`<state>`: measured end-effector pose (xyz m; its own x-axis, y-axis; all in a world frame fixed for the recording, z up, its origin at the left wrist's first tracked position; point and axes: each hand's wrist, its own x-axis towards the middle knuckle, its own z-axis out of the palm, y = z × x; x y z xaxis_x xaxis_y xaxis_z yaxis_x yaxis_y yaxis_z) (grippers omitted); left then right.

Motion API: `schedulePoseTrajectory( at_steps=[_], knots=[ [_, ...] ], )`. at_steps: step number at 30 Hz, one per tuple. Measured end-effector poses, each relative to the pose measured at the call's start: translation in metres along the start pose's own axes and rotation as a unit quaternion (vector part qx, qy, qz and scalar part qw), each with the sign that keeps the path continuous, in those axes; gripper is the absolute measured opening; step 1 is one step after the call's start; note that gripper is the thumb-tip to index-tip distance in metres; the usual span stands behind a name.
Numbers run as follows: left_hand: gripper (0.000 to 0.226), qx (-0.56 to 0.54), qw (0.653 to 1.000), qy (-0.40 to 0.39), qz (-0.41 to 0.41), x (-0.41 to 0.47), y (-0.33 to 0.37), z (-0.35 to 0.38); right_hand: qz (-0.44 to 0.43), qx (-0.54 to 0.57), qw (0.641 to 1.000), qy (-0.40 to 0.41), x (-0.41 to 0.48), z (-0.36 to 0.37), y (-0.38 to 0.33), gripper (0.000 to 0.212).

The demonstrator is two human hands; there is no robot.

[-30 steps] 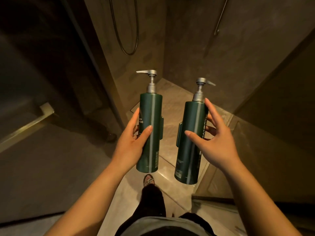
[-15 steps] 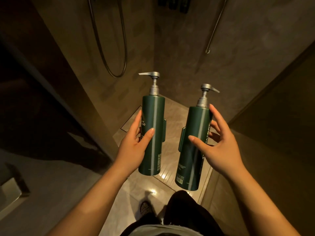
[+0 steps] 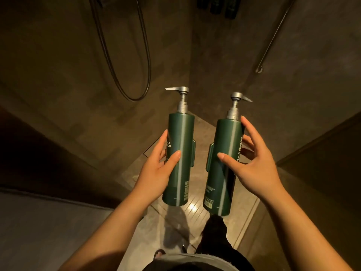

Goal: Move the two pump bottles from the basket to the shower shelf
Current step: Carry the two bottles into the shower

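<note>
While both arms reach forward over the glossy tiled shower floor (image 3: 192, 132), the left hand (image 3: 156, 174) wraps its fingers around one tall, smooth dark-green cylindrical bottle with a silver pump (image 3: 180, 153); the right hand (image 3: 256, 165) likewise grips its twin (image 3: 224, 163).

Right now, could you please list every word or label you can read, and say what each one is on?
"OO", the end of a word cut off by the left hand, on the left bottle.
"ROT" in bold vertical lettering, partly hidden, on the right bottle.
Fine print low on both bottles: too small to read.
</note>
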<state>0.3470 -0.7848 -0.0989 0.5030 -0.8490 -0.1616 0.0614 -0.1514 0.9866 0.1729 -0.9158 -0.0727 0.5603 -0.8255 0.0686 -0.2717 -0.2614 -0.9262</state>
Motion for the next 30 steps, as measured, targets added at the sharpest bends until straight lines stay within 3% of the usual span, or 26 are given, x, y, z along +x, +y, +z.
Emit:
schedulePoseTrajectory(
  at_steps=[4,13,21,30],
  knots=[
    [0.069,-0.007,1.0,0.025,-0.014,0.051,0.022,0.046,-0.017,-0.011,1.0,0.0,0.059,-0.043,0.014,0.089],
    [0.06,0.034,0.997,0.076,0.004,0.14,0.053,0.122,-0.03,0.026,0.999,-0.036,0.17,-0.103,0.058,0.088],
    [0.06,0.011,0.986,0.159,-0.041,0.175,0.041,0.091,-0.027,0.049,0.993,-0.105,0.229,-0.063,0.057,0.087],
    [0.062,-0.047,0.985,0.157,0.048,0.219,0.057,0.021,-0.143,0.004,0.977,-0.16,0.293,-0.006,0.015,0.088]
  ],
)
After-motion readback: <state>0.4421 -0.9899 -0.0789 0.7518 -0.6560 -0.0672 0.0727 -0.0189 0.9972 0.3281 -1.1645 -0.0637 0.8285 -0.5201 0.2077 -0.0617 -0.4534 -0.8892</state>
